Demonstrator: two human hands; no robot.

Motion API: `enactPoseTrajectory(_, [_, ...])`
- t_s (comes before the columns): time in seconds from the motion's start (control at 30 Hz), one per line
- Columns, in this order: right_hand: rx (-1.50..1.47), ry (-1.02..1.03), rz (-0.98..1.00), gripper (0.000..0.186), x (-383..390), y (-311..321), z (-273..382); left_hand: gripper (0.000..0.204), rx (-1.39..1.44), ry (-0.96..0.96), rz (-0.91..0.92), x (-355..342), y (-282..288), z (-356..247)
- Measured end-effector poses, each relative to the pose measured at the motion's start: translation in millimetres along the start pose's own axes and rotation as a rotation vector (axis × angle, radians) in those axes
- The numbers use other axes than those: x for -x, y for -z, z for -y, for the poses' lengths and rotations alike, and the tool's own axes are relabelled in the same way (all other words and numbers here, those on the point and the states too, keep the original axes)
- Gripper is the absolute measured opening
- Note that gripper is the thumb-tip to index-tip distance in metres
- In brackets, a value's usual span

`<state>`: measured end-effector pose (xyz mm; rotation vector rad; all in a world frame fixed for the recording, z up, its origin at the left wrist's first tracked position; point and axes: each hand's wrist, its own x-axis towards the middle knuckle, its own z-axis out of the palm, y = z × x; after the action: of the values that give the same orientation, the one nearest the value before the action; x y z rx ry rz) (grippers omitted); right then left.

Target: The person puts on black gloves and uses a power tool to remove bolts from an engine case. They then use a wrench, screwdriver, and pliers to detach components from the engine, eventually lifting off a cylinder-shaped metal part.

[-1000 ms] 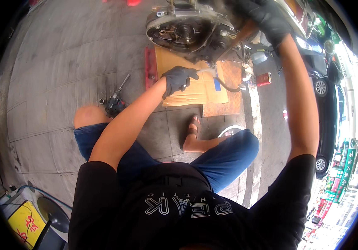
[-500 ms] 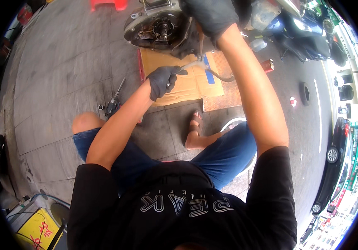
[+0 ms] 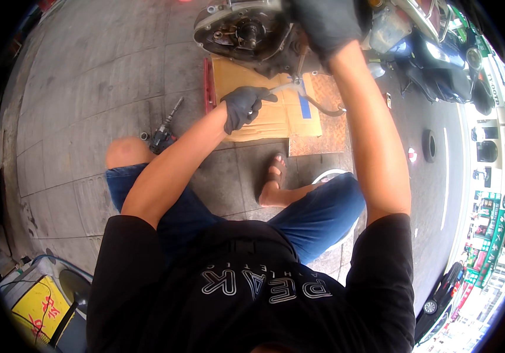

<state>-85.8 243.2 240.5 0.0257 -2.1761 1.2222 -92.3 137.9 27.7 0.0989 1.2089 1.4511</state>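
Note:
My left hand (image 3: 245, 109), in a dark glove, is closed on the end of a slim silver metal bar (image 3: 285, 87) below the engine. The bar meets an upright rod and a curved grey arm (image 3: 325, 110); I cannot tell exactly what part it is. My right hand (image 3: 330, 28), also gloved, is raised at the upper edge beside the engine. Its fingers are smeared and partly out of the picture, so what they touch is hidden. The opened engine case (image 3: 241, 32) shows a shaft in its dark, oily inside.
Flattened cardboard (image 3: 258, 120) and a rusty metal plate (image 3: 318, 138) lie beneath the engine. A power tool (image 3: 163, 136) with a long socket bit rests on the paving to the left, near a loose socket (image 3: 144, 136). A scooter (image 3: 441, 67) is parked at the right, and a tyre (image 3: 429, 146) lies on the road.
The view has shifted, so the engine and both hands appear farther right. My left hand keeps its grip on the silver bar, and my right hand stays up by the engine.

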Motion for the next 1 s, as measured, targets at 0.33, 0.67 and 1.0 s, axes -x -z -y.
enactPoseTrajectory(0.33, [-0.265, 0.074, -0.132, 0.029, -1, 72, -14, 0.032, -0.036, -0.011, -0.042, 5, 1, -11])
enactPoseTrajectory(0.67, [-0.058, 0.073, -0.134, 0.024, 6, 40, -10, 0.024, 0.314, 0.057, 0.006, 13, -7, -10])
enactPoseTrajectory(1.0, [0.097, 0.265, -0.196, 0.026, 14, 1, -5, 0.018, 0.297, 0.031, -0.105, 13, -15, -6])
